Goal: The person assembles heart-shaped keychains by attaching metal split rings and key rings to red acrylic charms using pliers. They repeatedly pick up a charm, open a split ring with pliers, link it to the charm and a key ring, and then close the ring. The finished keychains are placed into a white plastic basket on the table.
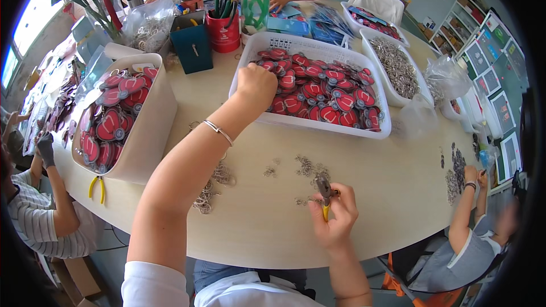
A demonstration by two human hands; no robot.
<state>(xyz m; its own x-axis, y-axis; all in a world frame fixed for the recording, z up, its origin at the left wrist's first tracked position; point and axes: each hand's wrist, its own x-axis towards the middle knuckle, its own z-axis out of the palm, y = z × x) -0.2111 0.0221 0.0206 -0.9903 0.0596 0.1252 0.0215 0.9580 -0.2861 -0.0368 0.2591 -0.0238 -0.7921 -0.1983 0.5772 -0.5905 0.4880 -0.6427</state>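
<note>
My left hand [256, 86] reaches over the left rim of a white basket [324, 127] full of flat red charms [310, 90] with grey edges. Its fingers curl down among the charms, and what they pinch is hidden. Near the front of the table my right hand [336, 216] is closed round pliers [325, 191] with yellow handles, their dark jaws pointing up and away from me. Small metal links [305, 166] lie scattered just beyond the pliers. Under my left forearm is a heap of silvery key rings [203, 199], partly covered by the arm.
A tall white bin [156, 119] of red charms stands at left, with yellow-handled pliers [97, 190] by it. Behind are a dark green box [190, 51] and a red tool holder [223, 34]. Metal rings fill a white tub [392, 65] at right. Co-workers sit around the table.
</note>
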